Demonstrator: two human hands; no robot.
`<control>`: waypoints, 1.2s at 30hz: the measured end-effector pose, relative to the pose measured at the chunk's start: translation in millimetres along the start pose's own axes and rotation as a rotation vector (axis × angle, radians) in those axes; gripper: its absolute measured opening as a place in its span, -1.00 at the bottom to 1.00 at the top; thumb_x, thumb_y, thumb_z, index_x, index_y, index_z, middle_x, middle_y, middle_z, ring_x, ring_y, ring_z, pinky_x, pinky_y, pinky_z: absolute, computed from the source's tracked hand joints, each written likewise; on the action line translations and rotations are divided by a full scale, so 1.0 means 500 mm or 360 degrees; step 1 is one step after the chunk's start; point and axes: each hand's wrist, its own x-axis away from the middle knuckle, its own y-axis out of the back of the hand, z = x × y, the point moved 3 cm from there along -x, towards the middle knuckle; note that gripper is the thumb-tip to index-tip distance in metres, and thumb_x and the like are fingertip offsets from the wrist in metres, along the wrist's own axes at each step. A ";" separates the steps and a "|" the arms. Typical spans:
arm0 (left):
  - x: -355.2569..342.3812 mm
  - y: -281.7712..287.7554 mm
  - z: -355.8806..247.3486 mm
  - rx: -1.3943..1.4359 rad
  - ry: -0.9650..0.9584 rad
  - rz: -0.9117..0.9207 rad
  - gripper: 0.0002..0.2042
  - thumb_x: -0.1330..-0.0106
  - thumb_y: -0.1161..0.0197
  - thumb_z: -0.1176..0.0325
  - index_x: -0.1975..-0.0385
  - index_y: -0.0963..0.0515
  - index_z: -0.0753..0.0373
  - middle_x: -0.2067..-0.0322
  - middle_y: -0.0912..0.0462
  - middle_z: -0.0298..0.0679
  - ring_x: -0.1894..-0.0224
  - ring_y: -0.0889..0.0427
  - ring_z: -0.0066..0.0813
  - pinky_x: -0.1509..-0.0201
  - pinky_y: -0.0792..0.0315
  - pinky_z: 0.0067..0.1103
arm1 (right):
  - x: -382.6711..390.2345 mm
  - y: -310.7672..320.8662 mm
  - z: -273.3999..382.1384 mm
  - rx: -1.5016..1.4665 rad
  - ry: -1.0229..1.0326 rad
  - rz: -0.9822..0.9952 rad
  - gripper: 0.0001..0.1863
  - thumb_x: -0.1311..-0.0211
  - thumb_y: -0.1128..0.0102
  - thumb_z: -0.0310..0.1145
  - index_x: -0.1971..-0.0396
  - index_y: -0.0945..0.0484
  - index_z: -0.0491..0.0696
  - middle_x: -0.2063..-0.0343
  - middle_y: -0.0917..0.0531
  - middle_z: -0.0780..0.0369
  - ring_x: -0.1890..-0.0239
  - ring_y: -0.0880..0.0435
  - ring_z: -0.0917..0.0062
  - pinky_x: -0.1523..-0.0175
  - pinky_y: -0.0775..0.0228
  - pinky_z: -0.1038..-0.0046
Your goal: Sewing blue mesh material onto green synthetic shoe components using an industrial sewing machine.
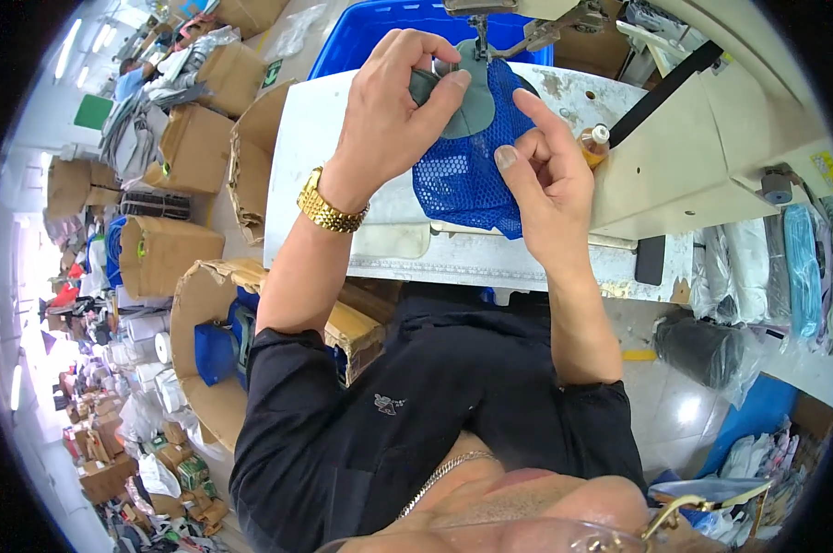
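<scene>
A blue mesh piece (463,180) joined to grey-green fabric (476,101) lies on the white sewing table, its upper end under the presser foot (480,46) of a sewing machine. My left hand (398,111), coming from the left, is closed with thumb and index finger on the grey-green fabric. A small dark, shiny part shows between those fingers; its kind I cannot make out. At the mesh's right edge is my right hand (555,175), its index finger stretched out and thumb apart from it. The thumb tip overlaps the mesh; the other fingers curl loosely.
The machine's cream body (711,138) rises at the right, with a small white-capped bottle (595,143) beside it. Behind the table (315,138) stands a blue bin (370,32). Cardboard boxes (205,341) crowd the left; plastic-wrapped goods (748,267) lie at the right.
</scene>
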 end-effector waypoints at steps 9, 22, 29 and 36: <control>-0.013 -0.014 -0.005 0.0003 -0.0111 -0.0049 -0.84 -0.14 -0.34 0.40 0.34 -0.57 0.30 0.38 -0.59 -0.22 0.35 -0.58 -0.38 0.24 -0.48 -0.53 | -0.010 0.010 -0.003 -0.0012 0.0032 0.0012 -0.50 -0.27 -0.15 -0.57 -0.23 -0.38 -0.16 0.55 -0.34 0.48 0.52 -0.24 0.86 0.44 -0.06 0.75; -0.049 0.005 0.065 0.0355 0.0105 0.0478 -0.75 -0.21 -0.40 0.33 0.18 -0.59 0.26 0.32 -0.60 -0.40 0.26 -0.51 -0.71 0.17 -0.44 -0.69 | -0.016 -0.027 0.018 -0.0018 -0.0028 0.0091 -0.42 -0.25 -0.17 -0.56 -0.28 -0.25 -0.17 0.58 -0.41 0.41 0.56 -0.36 0.82 0.47 -0.21 0.72; -0.079 0.006 0.082 0.0402 -0.0005 0.0609 -0.68 -0.11 -0.49 0.19 0.26 -0.63 0.24 0.43 -0.41 -0.45 0.33 -0.38 -0.68 0.21 -0.33 -0.69 | -0.026 -0.035 0.012 -0.0019 -0.0004 0.0048 -0.37 -0.22 -0.19 -0.57 -0.29 -0.20 -0.23 0.60 -0.44 0.37 0.58 -0.38 0.81 0.50 -0.23 0.71; -0.086 -0.001 0.092 0.0403 -0.0042 0.0584 -0.66 -0.12 -0.50 0.18 0.23 -0.64 0.27 0.33 -0.58 -0.38 0.23 -0.50 -0.67 0.09 -0.41 -0.69 | -0.048 -0.028 0.009 0.0044 0.0026 0.0039 -0.35 -0.19 -0.20 -0.55 -0.28 -0.20 -0.28 0.65 -0.41 0.37 0.61 -0.35 0.79 0.52 -0.22 0.70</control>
